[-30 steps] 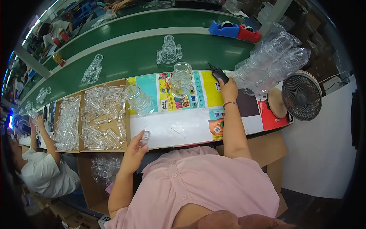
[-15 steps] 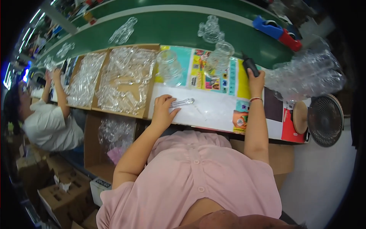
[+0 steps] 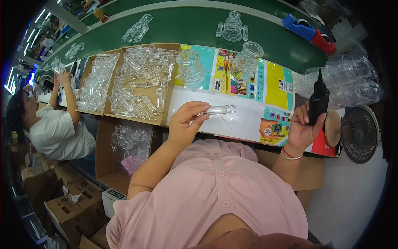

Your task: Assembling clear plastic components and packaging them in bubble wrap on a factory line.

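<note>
My left hand [image 3: 185, 123] pinches one end of a clear plastic tube [image 3: 219, 110] and holds it level just above the white and colourful table mat [image 3: 248, 120]. My right hand [image 3: 302, 129] grips a black pen-shaped tool [image 3: 319, 100] upright at the mat's right end. Two clear plastic jar-shaped parts [image 3: 190, 69] [image 3: 246, 62] stand on the mat beyond the tube.
Cardboard trays [image 3: 139, 81] full of clear tubes lie to the left. Beyond runs a green conveyor belt [image 3: 186, 29] carrying clear parts. A bag of clear pieces [image 3: 344, 83] and a small fan [image 3: 359, 133] sit at right. Another person [image 3: 54, 128] works at left. Boxes stand on the floor.
My left hand has lifted the clear tube off the mat and holds it out by one end. My right hand has drawn the black tool back toward me, now upright.
</note>
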`<state>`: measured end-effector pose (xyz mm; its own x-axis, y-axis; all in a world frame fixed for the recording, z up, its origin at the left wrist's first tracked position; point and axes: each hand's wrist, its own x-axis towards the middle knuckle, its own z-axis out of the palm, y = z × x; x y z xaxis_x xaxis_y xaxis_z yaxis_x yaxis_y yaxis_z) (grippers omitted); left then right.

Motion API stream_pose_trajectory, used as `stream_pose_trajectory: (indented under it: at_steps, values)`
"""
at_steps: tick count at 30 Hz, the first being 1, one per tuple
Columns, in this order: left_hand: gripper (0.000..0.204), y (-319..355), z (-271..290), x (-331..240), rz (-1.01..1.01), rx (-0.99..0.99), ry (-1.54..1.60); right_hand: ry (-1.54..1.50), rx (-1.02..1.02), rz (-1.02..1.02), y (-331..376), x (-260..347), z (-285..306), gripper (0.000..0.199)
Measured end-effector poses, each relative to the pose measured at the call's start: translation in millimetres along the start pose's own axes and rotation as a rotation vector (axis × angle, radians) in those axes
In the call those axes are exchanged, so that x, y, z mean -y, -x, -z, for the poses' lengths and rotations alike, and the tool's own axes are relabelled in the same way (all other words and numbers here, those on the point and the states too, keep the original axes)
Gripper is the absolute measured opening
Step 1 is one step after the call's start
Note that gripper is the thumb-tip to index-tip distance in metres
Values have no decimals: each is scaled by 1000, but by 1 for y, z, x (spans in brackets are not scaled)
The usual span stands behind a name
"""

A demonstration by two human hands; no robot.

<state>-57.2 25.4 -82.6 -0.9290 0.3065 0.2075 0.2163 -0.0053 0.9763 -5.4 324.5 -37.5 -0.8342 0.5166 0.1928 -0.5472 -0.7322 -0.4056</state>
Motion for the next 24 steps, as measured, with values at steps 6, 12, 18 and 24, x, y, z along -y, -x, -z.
stream_pose_trajectory:
  at_steps: [6,12,18,24]
  values:
    - [35,1,-9,-29,-145,-74,256,-252,-12,-183,4,-9,-14,35]
    - [33,-25,-4,0,46,174,-14,-234,-108,-222,6,-19,-4,33]
    - [37,-34,-17,82,-236,379,-647,-192,-233,-303,16,-28,15,31]
    - [34,-11,4,85,-191,29,-805,73,-449,-80,21,-32,3,27]
